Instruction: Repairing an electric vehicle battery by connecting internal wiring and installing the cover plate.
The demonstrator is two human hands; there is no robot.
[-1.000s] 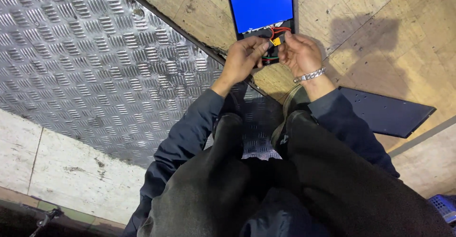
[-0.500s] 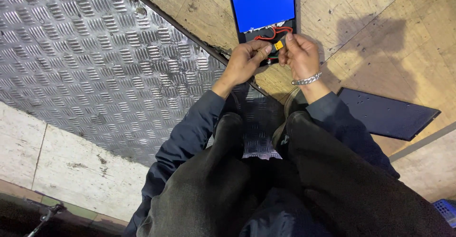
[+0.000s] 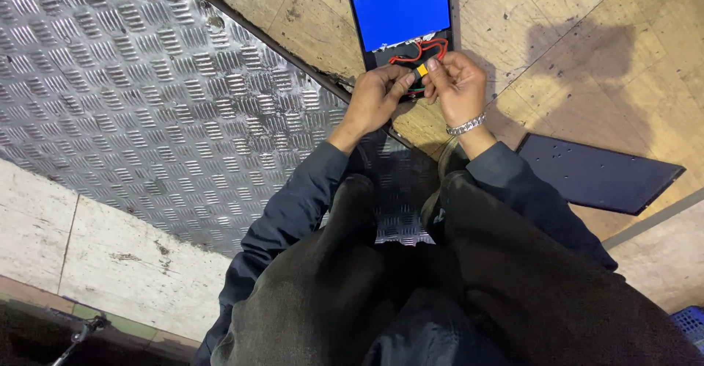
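Together both hands' fingers (image 3: 433,65) pinch a small yellow connector (image 3: 422,70) with red wires (image 3: 415,48).

Both hands, left hand (image 3: 374,102) and right hand (image 3: 455,87), crowd the open end of the blue-faced case (image 3: 400,6); red wires (image 3: 418,47) clutter that gap. Bare plywood floor (image 3: 572,58) lies free to the right; dark panel (image 3: 598,175) blocks lower right.

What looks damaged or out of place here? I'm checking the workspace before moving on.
The long blue unit lies open at its near end, red wires looped out, both hands pinching a yellow connector. A dark panel lies loose nearby.
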